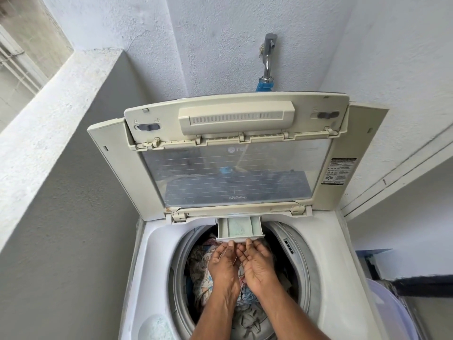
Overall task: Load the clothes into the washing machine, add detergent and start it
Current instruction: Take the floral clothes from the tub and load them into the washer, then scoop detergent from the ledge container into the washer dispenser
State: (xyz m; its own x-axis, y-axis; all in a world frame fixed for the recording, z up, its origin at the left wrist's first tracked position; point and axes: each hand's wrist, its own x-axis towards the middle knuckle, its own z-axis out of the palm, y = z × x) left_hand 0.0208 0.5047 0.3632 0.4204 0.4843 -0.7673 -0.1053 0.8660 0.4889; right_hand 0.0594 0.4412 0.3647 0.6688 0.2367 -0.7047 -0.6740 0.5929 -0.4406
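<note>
Top-loader here, cream plastic washing machine (326,266) with its clear-panelled lid (235,173) folded up against the rough plastered wall. The little grey plastic detergent drawer (239,228) is pulled out over the drum, pale greenish powder sitting in it. Both my arms reach in over the crumpled floral clothes (199,273). My left hand (224,262) and right hand (257,262) are side by side, fingers fairly straight, tips touching the drawer's front lip, not gripping anything.

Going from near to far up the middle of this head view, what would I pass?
Clothes in the drum → the two hands (left, right) → detergent drawer → raised lid → blue hose connector → wall tap.
</note>
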